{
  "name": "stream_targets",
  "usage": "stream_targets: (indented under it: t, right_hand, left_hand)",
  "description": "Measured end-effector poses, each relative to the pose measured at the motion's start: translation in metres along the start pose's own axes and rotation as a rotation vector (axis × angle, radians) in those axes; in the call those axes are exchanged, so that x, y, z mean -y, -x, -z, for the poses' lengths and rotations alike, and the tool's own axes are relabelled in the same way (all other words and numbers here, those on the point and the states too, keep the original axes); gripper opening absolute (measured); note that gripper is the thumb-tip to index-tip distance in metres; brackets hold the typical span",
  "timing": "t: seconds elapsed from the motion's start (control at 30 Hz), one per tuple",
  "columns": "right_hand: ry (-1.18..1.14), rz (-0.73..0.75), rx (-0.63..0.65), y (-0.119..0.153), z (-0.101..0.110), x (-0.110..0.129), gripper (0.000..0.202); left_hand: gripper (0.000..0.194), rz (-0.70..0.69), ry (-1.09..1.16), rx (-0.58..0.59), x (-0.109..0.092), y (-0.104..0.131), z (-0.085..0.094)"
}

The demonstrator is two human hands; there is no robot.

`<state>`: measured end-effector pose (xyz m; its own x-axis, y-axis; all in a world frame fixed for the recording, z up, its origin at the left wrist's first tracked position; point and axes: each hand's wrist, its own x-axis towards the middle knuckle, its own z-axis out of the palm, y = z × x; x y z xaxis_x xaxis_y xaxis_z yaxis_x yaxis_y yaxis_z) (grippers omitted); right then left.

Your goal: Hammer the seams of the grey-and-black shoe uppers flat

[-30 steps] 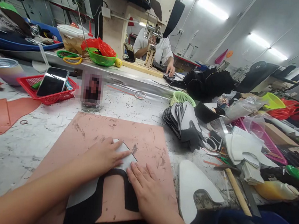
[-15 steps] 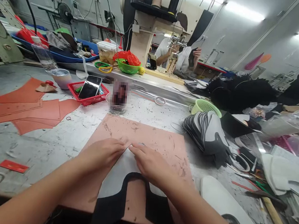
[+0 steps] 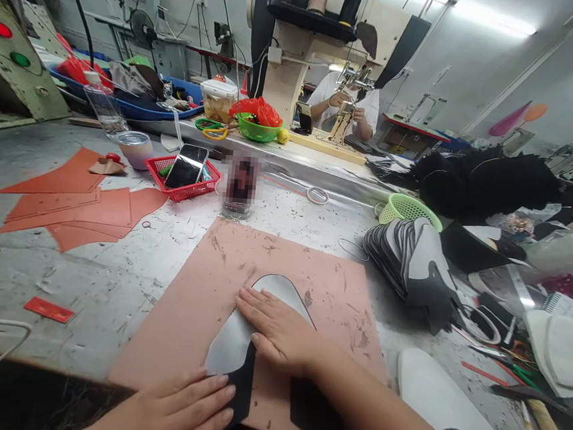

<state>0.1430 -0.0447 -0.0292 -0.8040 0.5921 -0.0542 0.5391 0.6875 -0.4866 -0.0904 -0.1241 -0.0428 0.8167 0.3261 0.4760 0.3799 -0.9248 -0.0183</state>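
Fabric piece (image 3: 229,345) lies flat on a pink mat (image 3: 172,312), partly covered: grey upper area, black lower legs either side of a notch, rounded far end, thin dark line along its right edge. Left hand (image 3: 177,405) is open, palm down over the black left leg; right hand (image 3: 279,329) is open, fingers extended across the grey area. Neither grips. Room remains on the mat left of and beyond the piece. White pieces (image 3: 439,392) sit just beside its right edge. Farther along the bench (image 3: 119,294) stands a grey-and-black stack (image 3: 405,265).
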Motion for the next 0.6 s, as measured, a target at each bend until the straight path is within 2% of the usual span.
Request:
stream_targets:
  t: [0.1,0.23,0.4,0.53,0.6]
  right_hand:
    - [0.010,-0.006,0.052,0.000,0.001,0.000,0.058]
    - [0.065,-0.026,0.125,0.001,0.003,0.001,0.059]
    - [0.082,0.022,0.147,0.001,0.002,0.003,0.059]
    - [0.048,0.045,0.151,0.002,0.002,0.004,0.066]
    - [0.025,0.040,0.153,0.002,0.003,0.003,0.066]
  left_hand:
    - [0.044,-0.024,0.029,0.111,0.002,0.007,0.000]
    - [0.040,0.012,0.058,0.135,-0.001,0.015,0.002]
    - [0.042,0.073,0.052,0.113,-0.011,0.020,-0.002]
    - [0.033,0.134,0.059,0.007,-0.011,0.016,-0.004]
    - [0.045,0.147,0.031,0.015,-0.006,0.011,-0.005]
